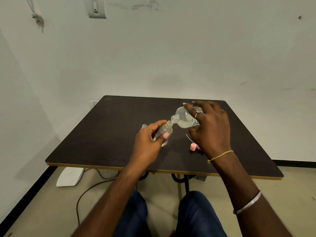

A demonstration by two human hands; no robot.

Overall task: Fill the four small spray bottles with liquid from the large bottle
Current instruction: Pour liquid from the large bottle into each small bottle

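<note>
Now the right hand (207,124) grips the large bottle (185,119) tipped on its side above the dark worktop (102,134), its open neck touching the mouth of a small spray bottle (165,132) that the left hand (150,142) holds tilted, fingers closed around it, near a pink cap (193,147).

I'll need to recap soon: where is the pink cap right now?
In the head view, the pink cap lies on the table, right of centre, just beside the right hand.
</note>
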